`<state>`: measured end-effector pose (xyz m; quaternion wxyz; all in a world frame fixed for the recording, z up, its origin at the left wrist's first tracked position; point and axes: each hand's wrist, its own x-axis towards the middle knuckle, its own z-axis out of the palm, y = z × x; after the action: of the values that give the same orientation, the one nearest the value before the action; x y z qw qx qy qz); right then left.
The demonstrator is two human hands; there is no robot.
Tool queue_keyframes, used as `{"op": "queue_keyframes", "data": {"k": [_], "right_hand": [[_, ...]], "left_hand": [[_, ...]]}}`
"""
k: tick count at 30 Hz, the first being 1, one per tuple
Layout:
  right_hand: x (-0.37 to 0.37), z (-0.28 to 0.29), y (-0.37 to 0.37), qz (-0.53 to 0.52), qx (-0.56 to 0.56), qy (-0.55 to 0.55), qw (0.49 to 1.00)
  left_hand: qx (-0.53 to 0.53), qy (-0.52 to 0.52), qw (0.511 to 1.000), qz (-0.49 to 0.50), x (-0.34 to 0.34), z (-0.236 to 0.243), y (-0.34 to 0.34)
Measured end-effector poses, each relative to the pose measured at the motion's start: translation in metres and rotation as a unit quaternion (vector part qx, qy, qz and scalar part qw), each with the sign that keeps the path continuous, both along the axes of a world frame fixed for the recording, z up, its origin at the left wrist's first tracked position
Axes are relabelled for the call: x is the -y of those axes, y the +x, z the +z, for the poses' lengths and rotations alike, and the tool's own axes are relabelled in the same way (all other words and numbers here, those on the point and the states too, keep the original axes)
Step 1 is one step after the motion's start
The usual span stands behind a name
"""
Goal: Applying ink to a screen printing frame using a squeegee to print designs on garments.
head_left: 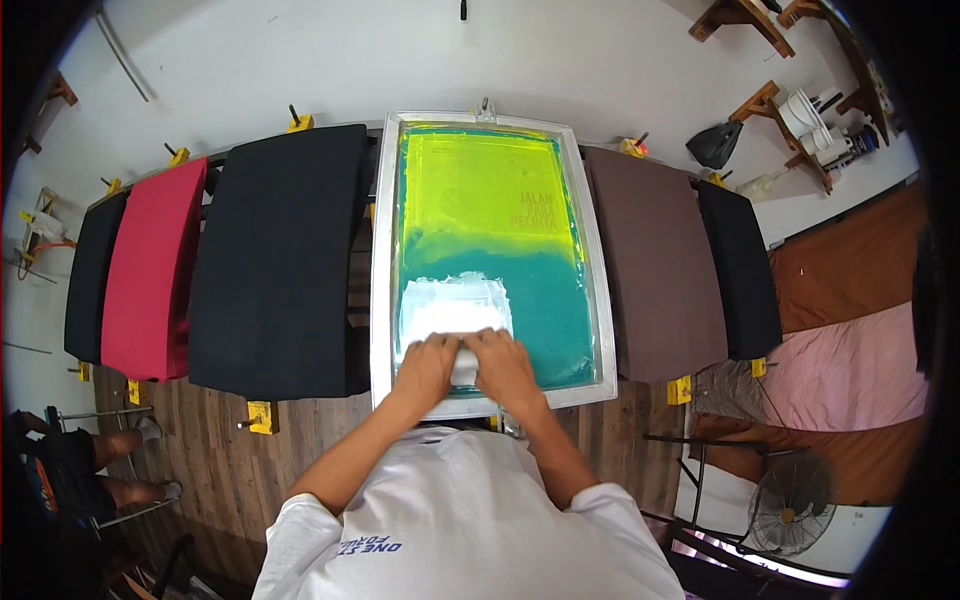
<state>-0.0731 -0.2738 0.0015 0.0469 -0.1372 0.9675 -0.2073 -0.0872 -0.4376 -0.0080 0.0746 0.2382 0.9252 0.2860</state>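
A silver-framed printing screen (pixel 591 240) lies in front of me, bright yellow-green (pixel 480 170) on its far half and teal (pixel 550 320) nearer, with faint printed shapes. A white ink patch (pixel 455 300) covers its near left part. My left hand (pixel 428 365) and my right hand (pixel 500 365) are side by side over the screen's near edge, fingers curled round a pale squeegee-like tool (pixel 465 370) at the lower side of the white ink. The hands hide much of the tool.
Fabric-covered boards flank the screen: black (pixel 270 260) and red (pixel 145 270) at left, brown (pixel 660 270) and black (pixel 740 290) at right. A seated person's legs (pixel 120 470) show lower left. A fan (pixel 790 505) stands lower right, near draped cloths (pixel 840 380). Shelves (pixel 800 140) hold containers.
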Motion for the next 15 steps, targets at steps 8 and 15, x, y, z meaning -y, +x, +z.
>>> {"op": "queue_keyframes", "data": {"k": [8, 15], "right_hand": [[0.006, -0.033, 0.029, 0.006, 0.017, 0.050, 0.999], [0.004, 0.004, 0.019, 0.010, 0.055, 0.042, 0.998]], "left_hand": [[-0.070, -0.018, 0.997, -0.009, 0.010, -0.047, 0.038], [0.096, 0.027, 0.995, 0.007, 0.006, 0.006, 0.022]]}}
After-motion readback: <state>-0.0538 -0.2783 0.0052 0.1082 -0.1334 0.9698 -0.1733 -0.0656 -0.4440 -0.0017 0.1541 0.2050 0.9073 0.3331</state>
